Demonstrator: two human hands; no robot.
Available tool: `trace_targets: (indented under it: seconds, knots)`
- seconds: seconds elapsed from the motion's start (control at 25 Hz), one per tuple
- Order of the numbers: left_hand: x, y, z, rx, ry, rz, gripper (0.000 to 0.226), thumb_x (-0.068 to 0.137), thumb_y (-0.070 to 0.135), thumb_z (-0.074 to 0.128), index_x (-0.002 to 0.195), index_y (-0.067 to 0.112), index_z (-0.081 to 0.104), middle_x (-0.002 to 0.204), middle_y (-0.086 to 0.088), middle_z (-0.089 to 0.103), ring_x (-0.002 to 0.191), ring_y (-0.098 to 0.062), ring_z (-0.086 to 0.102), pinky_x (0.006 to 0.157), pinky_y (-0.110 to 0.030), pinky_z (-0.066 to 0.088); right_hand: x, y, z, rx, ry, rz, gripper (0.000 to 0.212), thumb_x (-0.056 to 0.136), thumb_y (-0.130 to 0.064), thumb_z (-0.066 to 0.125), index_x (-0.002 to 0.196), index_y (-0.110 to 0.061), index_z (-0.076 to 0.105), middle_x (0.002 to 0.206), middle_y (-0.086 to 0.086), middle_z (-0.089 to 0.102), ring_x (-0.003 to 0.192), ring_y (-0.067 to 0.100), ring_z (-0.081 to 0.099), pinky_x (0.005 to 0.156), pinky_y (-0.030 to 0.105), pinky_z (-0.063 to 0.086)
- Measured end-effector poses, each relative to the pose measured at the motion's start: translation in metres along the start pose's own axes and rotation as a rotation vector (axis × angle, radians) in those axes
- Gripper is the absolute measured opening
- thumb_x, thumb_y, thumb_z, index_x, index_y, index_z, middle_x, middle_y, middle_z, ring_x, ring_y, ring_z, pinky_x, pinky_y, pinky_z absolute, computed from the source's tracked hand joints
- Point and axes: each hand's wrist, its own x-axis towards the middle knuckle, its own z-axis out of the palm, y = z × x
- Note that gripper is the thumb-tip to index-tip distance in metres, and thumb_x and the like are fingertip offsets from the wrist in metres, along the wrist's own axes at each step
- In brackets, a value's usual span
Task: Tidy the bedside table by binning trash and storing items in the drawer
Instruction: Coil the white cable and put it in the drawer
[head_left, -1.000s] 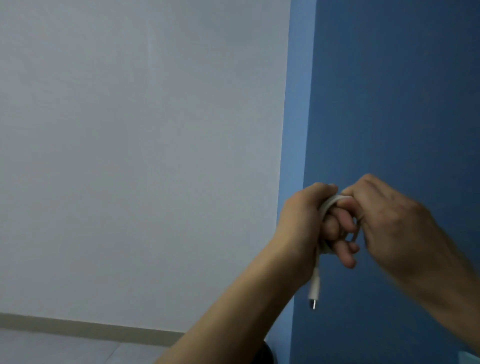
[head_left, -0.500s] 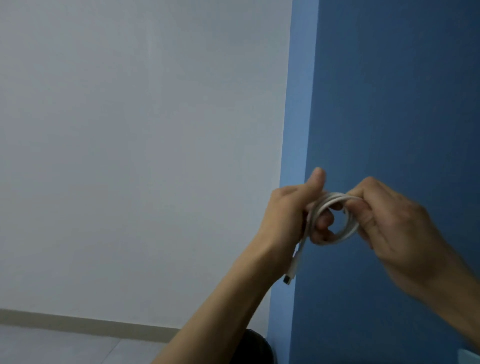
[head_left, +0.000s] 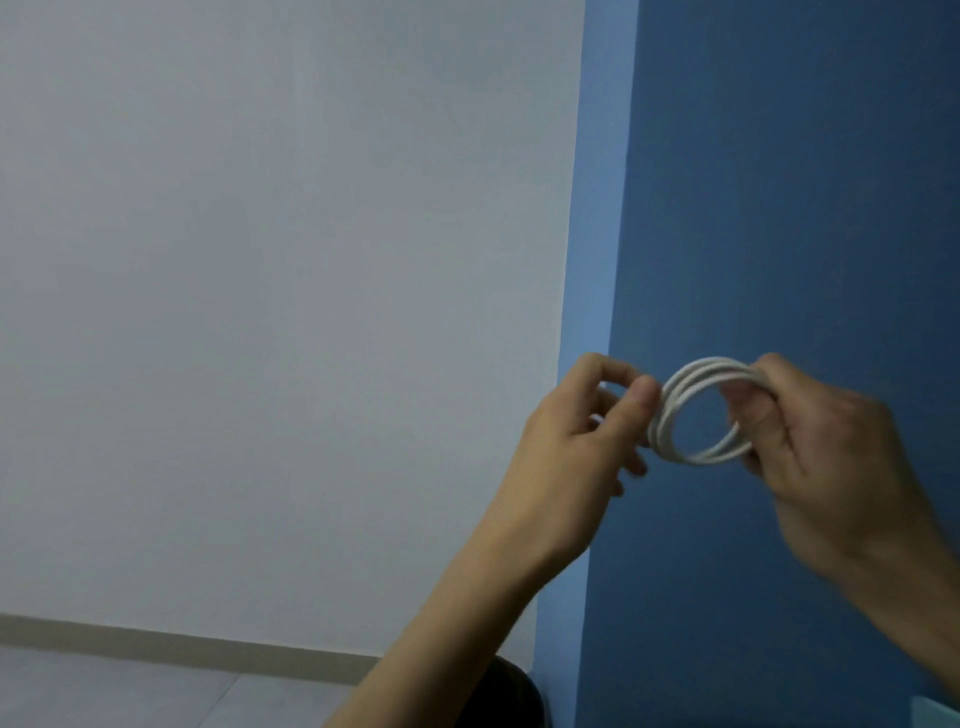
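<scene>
A white cable (head_left: 675, 395) is wound into a small round coil of about three loops, held up in the air in front of the blue wall. My right hand (head_left: 831, 457) pinches the coil's right side. On the coil's left side, the thumb and fingers of my left hand (head_left: 582, 436) grip it, and a short bit of white cable shows between those fingers. The bedside table and its drawer are out of view.
A grey-white wall (head_left: 260, 312) fills the left, a blue wall (head_left: 779, 182) the right, meeting at a lighter blue corner strip. A beige skirting board (head_left: 156, 642) and floor run along the bottom left. A dark round object (head_left: 511, 691) sits low behind my left forearm.
The coil has come off my left fingers and now hangs open as a ring between both hands. The dangling plug end is no longer visible. My hands have moved slightly apart.
</scene>
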Motion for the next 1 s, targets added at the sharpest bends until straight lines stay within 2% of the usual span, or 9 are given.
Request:
trace_targets:
  seconds: [0.12,0.2,0.28,0.44,0.56,0.64,0.76,0.88,1.0]
  knots:
    - [-0.013,0.002,-0.018,-0.135,-0.015,-0.062,0.011,0.095,0.013,0.048,0.097,0.007,0.057,0.066,-0.007,0.058,0.051,-0.013,0.054,0.048,-0.023,0.046,-0.003,0.005,0.001,-0.032,0.022,0.051,0.046,0.090,-0.043,0.029,0.061,-0.009,0.041,0.043,0.006,0.045,0.062,0.028,0.045,0.050,0.025,0.032]
    - [-0.017,0.003,-0.022,-0.360,-0.167,-0.073,0.015,0.094,0.006,0.047,0.094,0.006,0.062,0.068,-0.005,0.063,0.056,-0.014,0.059,0.051,-0.021,0.049,-0.006,0.004,0.004,-0.036,0.020,0.083,0.045,0.088,-0.042,0.029,0.060,-0.009,0.040,0.043,0.007,0.045,0.039,0.024,0.039,0.049,0.026,0.032]
    - [-0.017,-0.001,-0.021,-0.414,-0.245,-0.029,0.017,0.089,0.002,0.050,0.091,0.007,0.066,0.070,-0.002,0.066,0.062,-0.013,0.062,0.055,-0.020,0.050,-0.007,0.000,0.006,-0.024,0.007,0.112,0.047,0.087,-0.045,0.027,0.060,-0.008,0.040,0.043,0.009,0.047,0.038,0.026,0.045,0.049,0.027,0.034]
    - [-0.012,-0.011,-0.006,-0.245,-0.049,0.068,0.015,0.078,0.001,0.064,0.089,0.010,0.061,0.066,0.002,0.056,0.060,-0.008,0.055,0.055,-0.020,0.048,-0.010,-0.007,0.007,0.033,0.002,0.163,0.050,0.085,-0.050,0.025,0.059,-0.010,0.040,0.043,0.011,0.047,0.038,0.027,0.043,0.045,0.031,0.034]
    - [-0.009,-0.022,0.002,-0.086,0.082,0.036,0.033,0.076,0.011,0.072,0.103,0.014,0.054,0.077,-0.005,0.050,0.070,-0.007,0.051,0.061,-0.021,0.049,-0.013,-0.013,0.008,0.069,-0.009,0.171,0.045,0.085,-0.050,0.026,0.058,-0.017,0.038,0.043,0.009,0.048,0.063,0.024,0.051,0.042,0.028,0.034]
    - [-0.009,-0.025,0.008,-0.106,0.058,0.041,0.028,0.080,0.015,0.068,0.105,0.010,0.056,0.086,-0.010,0.058,0.078,-0.010,0.057,0.065,-0.021,0.052,-0.016,-0.015,0.009,0.078,-0.019,0.165,0.042,0.085,-0.049,0.027,0.058,-0.019,0.038,0.043,0.005,0.049,0.066,0.021,0.052,0.043,0.028,0.035]
    - [-0.008,-0.024,0.013,-0.172,0.068,0.054,0.015,0.084,0.015,0.063,0.094,0.006,0.056,0.076,-0.001,0.058,0.071,-0.012,0.057,0.060,-0.022,0.050,-0.018,-0.016,0.013,0.108,-0.032,0.168,0.041,0.084,-0.050,0.027,0.057,-0.021,0.038,0.043,0.007,0.045,0.065,0.018,0.053,0.044,0.024,0.035]
    - [-0.007,-0.022,0.012,-0.112,0.064,0.069,0.010,0.088,0.011,0.062,0.091,0.006,0.054,0.072,0.004,0.055,0.068,-0.006,0.055,0.060,-0.021,0.049,-0.020,-0.015,0.013,0.161,-0.062,0.188,0.043,0.083,-0.053,0.028,0.057,-0.021,0.040,0.061,-0.002,0.058,0.059,0.015,0.054,0.042,0.020,0.035]
    - [-0.007,-0.022,0.010,-0.069,0.072,0.073,0.004,0.086,0.008,0.055,0.086,0.009,0.051,0.072,0.003,0.051,0.067,-0.010,0.050,0.061,-0.030,0.047,-0.021,-0.016,0.012,0.173,-0.112,0.173,0.047,0.082,-0.055,0.030,0.057,-0.016,0.038,0.066,0.006,0.053,0.051,0.026,0.046,0.041,0.029,0.033]
